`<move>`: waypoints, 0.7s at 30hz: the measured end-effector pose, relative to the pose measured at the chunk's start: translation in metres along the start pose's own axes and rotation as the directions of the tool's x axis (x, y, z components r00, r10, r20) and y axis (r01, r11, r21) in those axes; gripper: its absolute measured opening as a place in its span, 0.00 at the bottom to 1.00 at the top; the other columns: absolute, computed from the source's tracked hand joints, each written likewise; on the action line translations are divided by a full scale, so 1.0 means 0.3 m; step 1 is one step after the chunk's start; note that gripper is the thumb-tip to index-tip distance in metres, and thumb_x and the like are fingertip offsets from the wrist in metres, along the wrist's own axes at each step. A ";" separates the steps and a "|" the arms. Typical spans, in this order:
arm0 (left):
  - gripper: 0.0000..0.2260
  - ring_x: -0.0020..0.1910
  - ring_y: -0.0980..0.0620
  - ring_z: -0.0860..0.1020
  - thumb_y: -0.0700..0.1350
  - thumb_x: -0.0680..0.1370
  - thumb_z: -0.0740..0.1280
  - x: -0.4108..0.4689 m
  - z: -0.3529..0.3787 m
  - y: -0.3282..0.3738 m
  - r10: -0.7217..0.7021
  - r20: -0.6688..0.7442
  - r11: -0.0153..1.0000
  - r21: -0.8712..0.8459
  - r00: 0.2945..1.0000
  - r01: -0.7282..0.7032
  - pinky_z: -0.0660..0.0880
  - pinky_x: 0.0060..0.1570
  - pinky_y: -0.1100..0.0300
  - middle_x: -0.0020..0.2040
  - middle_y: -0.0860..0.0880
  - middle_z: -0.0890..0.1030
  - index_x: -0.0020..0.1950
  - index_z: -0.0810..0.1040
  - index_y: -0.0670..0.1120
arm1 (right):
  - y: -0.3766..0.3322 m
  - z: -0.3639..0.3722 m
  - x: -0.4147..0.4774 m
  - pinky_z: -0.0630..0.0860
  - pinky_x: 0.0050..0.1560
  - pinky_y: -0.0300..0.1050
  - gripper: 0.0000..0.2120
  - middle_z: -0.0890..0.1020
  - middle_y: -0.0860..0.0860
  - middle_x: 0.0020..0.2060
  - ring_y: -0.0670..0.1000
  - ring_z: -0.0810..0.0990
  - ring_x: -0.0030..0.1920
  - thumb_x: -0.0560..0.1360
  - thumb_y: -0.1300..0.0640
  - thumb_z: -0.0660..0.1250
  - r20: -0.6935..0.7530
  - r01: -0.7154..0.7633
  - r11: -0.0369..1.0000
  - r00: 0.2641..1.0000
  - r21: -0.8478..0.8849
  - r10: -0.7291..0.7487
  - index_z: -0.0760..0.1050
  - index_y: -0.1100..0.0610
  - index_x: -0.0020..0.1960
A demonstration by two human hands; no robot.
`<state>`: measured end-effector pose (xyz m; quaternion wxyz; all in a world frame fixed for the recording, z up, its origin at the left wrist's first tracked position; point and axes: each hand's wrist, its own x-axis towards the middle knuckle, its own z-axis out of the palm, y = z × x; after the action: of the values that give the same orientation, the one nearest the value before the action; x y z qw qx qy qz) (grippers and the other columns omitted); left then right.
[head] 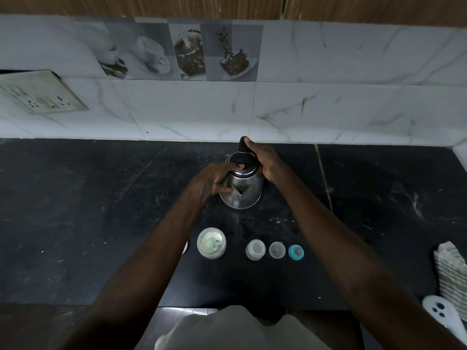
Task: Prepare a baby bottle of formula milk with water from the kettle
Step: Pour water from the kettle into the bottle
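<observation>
Fingers over kettle lid, handle half-hidden

place: home kitchen
counter: black stone worktop, speckled, crumbs on it
wall: white marble-look tiles, with a strip of coffee-cup print tiles
power: switch-and-socket plate on wall
appliance: steel electric kettle on counter
above: wood panel
extras: striped cloth, right edge

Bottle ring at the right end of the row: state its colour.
The ring is teal blue; head view.
</observation>
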<state>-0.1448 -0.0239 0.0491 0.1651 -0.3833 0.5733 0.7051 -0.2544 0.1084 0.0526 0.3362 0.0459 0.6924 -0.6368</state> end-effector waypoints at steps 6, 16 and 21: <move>0.22 0.50 0.45 0.84 0.55 0.73 0.76 -0.091 0.054 -0.130 0.222 -0.321 0.968 -0.039 0.921 -0.247 0.77 0.42 0.57 0.54 0.41 0.85 0.58 0.79 0.41 | 0.092 -0.162 -0.136 0.79 0.56 0.44 0.13 0.86 0.53 0.57 0.48 0.83 0.55 0.84 0.51 0.68 -0.005 0.210 0.919 0.974 -0.332 -0.224 0.84 0.58 0.61; 0.34 0.70 0.52 0.69 0.41 0.69 0.71 -0.231 0.252 -0.643 0.551 0.291 0.468 0.668 0.782 -0.578 0.64 0.67 0.66 0.71 0.50 0.68 0.74 0.67 0.50 | 0.399 -0.353 -0.379 0.74 0.69 0.46 0.33 0.78 0.53 0.71 0.52 0.77 0.70 0.72 0.61 0.77 0.282 0.232 0.250 0.941 -0.940 0.187 0.73 0.56 0.75; 0.41 0.73 0.45 0.67 0.44 0.66 0.77 -0.216 0.255 -0.730 0.516 0.210 0.463 0.747 0.830 -0.477 0.64 0.74 0.58 0.74 0.44 0.66 0.77 0.65 0.44 | 0.571 -0.315 -0.441 0.65 0.74 0.64 0.37 0.64 0.55 0.78 0.62 0.66 0.76 0.76 0.57 0.73 0.210 0.230 -0.136 0.967 -0.964 0.147 0.61 0.49 0.80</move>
<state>0.0179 0.1240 -0.0494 0.0877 -0.1064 0.9078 0.3961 -0.1069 0.2746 -0.0273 0.3176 -0.3255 0.8856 0.0937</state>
